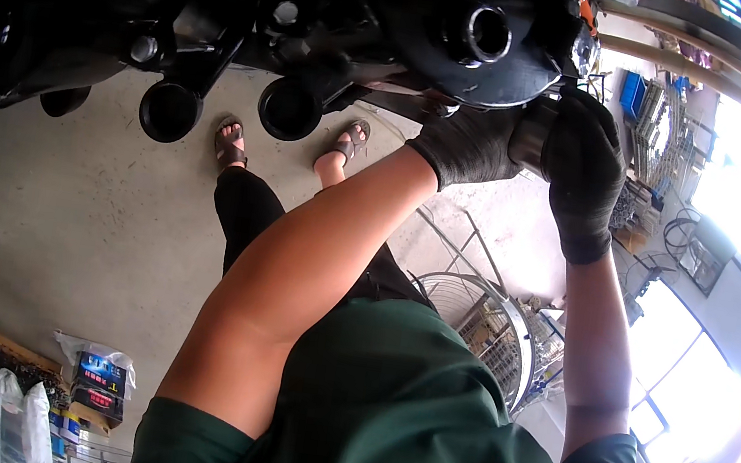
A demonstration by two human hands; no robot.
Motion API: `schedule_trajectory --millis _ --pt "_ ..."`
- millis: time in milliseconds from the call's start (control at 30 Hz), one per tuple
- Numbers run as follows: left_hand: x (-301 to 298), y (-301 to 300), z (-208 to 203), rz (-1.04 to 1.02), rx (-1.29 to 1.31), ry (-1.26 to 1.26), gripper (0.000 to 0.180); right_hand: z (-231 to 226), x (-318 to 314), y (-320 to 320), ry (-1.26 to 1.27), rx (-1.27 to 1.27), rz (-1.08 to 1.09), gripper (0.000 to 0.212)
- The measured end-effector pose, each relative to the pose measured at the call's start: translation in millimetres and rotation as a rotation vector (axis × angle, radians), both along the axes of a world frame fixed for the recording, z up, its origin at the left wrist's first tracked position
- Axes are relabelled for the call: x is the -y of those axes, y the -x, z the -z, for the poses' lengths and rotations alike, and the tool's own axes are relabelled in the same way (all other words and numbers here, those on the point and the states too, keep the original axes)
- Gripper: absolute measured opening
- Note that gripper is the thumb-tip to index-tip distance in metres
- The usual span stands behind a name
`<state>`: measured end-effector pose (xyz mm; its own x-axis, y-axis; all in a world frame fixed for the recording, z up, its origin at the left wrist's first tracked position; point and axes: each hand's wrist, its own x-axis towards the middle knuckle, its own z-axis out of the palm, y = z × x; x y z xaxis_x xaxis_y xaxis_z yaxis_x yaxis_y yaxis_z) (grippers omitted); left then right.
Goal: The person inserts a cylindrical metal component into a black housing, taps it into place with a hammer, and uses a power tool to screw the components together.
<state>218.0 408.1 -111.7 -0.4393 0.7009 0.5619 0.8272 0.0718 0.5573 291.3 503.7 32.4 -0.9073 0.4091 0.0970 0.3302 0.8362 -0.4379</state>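
Dark cylinder (532, 139), just beside the right end of the black assembly (505, 80), is probably stiff, weighty, slick; best gripped around its barrel. Right hand (586, 167) curls round it; left hand (477, 147) adjoins it, finger closure hidden.

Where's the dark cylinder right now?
In the head view, the dark cylinder is right of centre, between the gloved left hand and right hand, below the black machinery.
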Motion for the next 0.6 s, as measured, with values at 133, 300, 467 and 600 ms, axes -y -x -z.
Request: schedule_trajectory --millis 133,300,467,600 --pt "0.7 4.4 -9.3 0.102 0.269 0.065 0.059 3.8 0.1 4.9 -0.057 -0.032 -0.015 0.024" --pt "-4.1 14.9 -12.3 0.170 0.477 -0.040 0.066 1.2 -6.2 10.2 -0.168 -0.033 -0.131 0.031" --pt "5.3 17.4 -25.2 0.247 0.527 0.057 0.078 -18.1 -20.3 12.2 -0.071 -0.048 -0.351 0.043" --pt "20.2 4.5 -40.3 0.200 0.315 0.193 0.077 -13.2 -29.8 3.1 0.116 -0.155 -0.395 0.051"
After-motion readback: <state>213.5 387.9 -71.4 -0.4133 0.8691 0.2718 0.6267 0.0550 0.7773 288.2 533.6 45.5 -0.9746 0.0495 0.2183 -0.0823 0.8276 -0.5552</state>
